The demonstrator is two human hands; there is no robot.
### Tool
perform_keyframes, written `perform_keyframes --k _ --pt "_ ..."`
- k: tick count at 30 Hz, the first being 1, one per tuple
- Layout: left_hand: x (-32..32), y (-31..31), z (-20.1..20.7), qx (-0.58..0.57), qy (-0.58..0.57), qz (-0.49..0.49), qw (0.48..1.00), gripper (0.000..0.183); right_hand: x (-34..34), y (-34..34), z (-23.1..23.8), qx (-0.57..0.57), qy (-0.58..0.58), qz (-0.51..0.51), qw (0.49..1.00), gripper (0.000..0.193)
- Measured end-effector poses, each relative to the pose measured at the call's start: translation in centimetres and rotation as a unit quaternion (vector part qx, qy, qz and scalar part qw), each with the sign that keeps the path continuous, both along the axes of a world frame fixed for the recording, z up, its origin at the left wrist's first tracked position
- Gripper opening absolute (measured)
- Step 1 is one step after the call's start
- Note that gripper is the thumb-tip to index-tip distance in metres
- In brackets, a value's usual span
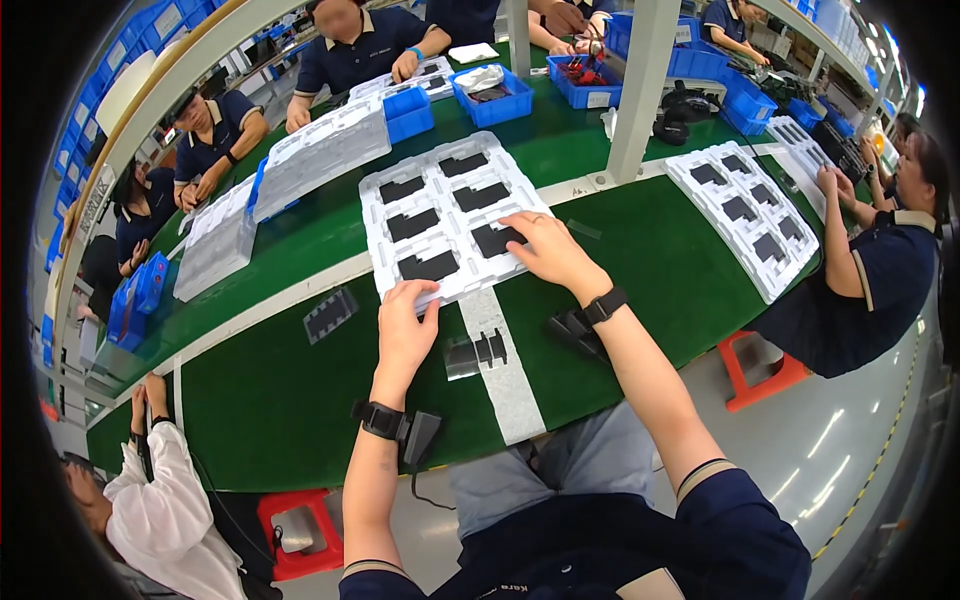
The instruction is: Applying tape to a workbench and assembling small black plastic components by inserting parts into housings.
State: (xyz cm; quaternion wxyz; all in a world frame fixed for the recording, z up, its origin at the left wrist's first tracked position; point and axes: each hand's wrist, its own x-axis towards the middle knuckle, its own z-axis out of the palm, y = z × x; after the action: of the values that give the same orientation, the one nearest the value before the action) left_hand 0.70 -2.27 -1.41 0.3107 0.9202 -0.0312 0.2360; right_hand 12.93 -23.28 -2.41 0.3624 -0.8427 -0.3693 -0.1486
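Observation:
A white moulded tray (447,190) with several recesses lies in front of me, each visible recess holding a flat black piece (413,223). My left hand (405,325) is at the tray's near left corner, its fingers and thumb closed on the edge. Over the near right recess is my right hand (553,252), fingers apart, thumb and fingertips touching the flat black piece (492,240) there and partly covering it. Closer to my body, a clear film with black strips (478,353) lies across a pale band. Another dark strip sheet (330,315) rests left of the tray.
Another filled white tray (690,178) lies to the right, near a seated co-worker (880,250). Stacked trays (325,160) and blue bins (492,92) stand across the green table. A grey post (638,90) rises beyond my right hand. Red stools (300,535) stand below the table.

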Motion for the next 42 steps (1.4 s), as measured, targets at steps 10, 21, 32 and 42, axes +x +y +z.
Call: perform_keyframes --k 10,21,32,42 --pt "-0.1 -0.2 0.1 0.014 -0.005 -0.003 1.0 0.018 -0.1 -0.1 -0.4 -0.066 0.018 -0.023 0.997 0.042" --pt "-0.3 -0.6 0.7 -0.002 -0.021 -0.009 1.0 0.025 -0.2 0.4 1.0 0.05 -0.002 0.034 0.998 0.015" --pt "-0.5 -1.5 1.7 -0.123 -0.005 -0.101 0.987 0.026 -4.6 2.6 2.3 0.018 0.113 0.204 0.972 0.017" --pt "-0.3 -1.9 1.8 -0.2 0.011 -0.075 0.977 0.011 -5.1 3.1 3.1 0.113 0.09 0.178 0.973 0.013"
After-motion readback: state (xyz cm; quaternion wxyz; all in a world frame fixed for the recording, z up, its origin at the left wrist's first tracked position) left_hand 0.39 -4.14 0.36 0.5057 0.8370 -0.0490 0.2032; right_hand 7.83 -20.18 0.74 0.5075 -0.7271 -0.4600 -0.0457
